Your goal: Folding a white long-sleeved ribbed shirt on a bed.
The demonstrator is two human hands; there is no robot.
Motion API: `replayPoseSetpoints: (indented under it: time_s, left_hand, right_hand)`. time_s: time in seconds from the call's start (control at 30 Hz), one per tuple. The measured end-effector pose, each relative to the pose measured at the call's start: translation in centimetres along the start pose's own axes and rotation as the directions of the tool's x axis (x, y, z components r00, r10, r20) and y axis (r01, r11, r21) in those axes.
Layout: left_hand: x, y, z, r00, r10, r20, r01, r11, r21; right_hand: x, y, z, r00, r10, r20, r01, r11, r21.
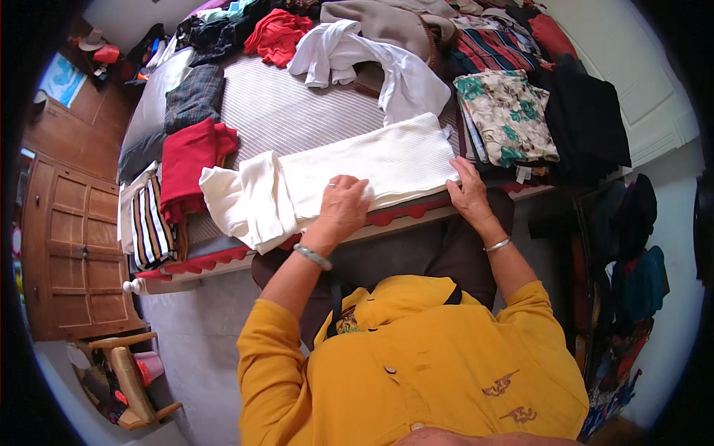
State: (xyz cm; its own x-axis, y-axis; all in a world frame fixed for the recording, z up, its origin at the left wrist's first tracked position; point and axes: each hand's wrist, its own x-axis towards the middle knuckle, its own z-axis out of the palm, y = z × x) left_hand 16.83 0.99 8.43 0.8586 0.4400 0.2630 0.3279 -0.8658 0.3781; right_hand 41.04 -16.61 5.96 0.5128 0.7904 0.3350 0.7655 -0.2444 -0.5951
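A white ribbed knit top [357, 165] lies folded into a long strip along the near edge of the bed, its left end doubled over in a bulky fold. My left hand [344, 202] rests on the middle of its near edge, the fingers curled in and closed on the fabric. At the strip's right end my right hand [470, 192] touches the corner, fingers stretched and apart from the thumb. Just beyond the strip, a loose white garment [416, 83] sprawls over the striped bed sheet [256, 97].
Folded red clothes [190, 163] and a striped garment [152, 223] sit at the left. A floral folded garment [509, 119] and black clothing [591, 123] are stacked at the right. More clothes, including a red one [277, 37], line the far side. A wooden cabinet [82, 253] stands left.
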Motion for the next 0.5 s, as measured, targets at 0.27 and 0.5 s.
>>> replayPoseSetpoints:
  time_s: [0.27, 0.5]
  left_hand:
    - [1.7, 2.5, 2.8, 0.983, 0.144, 0.111, -0.163, 0.968, 0.189]
    - [2.1, 4.3, 3.1, 0.996, 0.090, 0.021, -0.091, 0.992, 0.088]
  right_hand:
    - [-2.7, 0.1, -1.3, 0.997, 0.011, -0.079, 0.000, 0.991, 0.136]
    - [-3.4, 1.1, -1.1, 0.990, 0.069, -0.127, -0.042, 0.979, 0.199]
